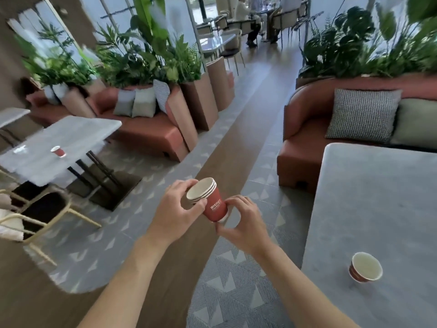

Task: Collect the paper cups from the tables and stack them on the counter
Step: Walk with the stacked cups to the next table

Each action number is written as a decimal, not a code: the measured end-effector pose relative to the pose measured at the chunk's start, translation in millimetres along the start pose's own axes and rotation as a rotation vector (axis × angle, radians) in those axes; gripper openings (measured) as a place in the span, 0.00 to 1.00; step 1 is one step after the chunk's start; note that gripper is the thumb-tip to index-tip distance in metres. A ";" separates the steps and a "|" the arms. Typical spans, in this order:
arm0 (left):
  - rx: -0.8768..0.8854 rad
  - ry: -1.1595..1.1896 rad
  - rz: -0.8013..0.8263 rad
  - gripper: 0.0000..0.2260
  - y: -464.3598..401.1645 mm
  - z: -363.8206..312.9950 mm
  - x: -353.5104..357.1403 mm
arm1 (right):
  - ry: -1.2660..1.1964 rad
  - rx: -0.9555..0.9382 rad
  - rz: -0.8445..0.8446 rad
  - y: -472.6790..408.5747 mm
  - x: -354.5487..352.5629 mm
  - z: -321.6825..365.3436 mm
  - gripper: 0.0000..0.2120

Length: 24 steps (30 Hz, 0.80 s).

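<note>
Red paper cups, nested into a short stack (209, 201) with several white rims showing at the top, sit tilted between two bare hands at the middle of the view, above a patterned grey carpet (236, 280) and a strip of wooden floor. The left hand (176, 210) curls its fingers and thumb around the rims at the upper end. The right hand (241, 220) pinches the base with fingertips and thumb. So the stack lies directly between the hands, left hand at its mouth, right hand at its foot, both touching it.

To the right, a single red paper cup (365, 267) stands upright on a grey bench (378, 185), near its front edge and well apart from the right hand. Far to the left, another red cup (58, 151) stands on a pale marble-look bench (71, 136), with a small white object beside it that is too blurred to name. No counter can be picked out from here.

Beyond these are terracotta sofas with cushions, tall green plants in planters, a cane chair at lower left, and seated people at a distant table.

Risks, as a judgement: the stack is held at a slant by fingertips only, so a loosened pinch at the base could let the cups slide apart or drop. Any leftover liquid could spill from the tilted mouth. Reaching for the cup on the right would leave one hand to hold the whole stack.
</note>
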<state>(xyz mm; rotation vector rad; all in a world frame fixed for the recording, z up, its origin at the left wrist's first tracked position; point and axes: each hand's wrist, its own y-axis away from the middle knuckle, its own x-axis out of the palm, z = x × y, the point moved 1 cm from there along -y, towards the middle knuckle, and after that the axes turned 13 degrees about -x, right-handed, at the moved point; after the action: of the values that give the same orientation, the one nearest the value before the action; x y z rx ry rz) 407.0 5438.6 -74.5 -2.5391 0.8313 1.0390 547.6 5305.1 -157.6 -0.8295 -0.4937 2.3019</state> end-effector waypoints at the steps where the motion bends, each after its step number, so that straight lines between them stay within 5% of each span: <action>1: 0.019 -0.008 0.014 0.23 -8.9 -7.1 8.9 | 0.006 0.012 -0.010 -1.8 -6.9 -8.7 0.18; 24: 0.454 0.224 0.637 0.28 -268.6 -127.1 169.4 | 0.564 0.293 -0.402 -97.6 -122.2 -138.1 0.23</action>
<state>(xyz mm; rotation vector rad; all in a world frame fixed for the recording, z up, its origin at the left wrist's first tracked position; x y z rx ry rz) 736.6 5527.3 -95.8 -2.0537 1.7820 0.6032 756.1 5311.7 -154.2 -1.0629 -0.0560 1.6272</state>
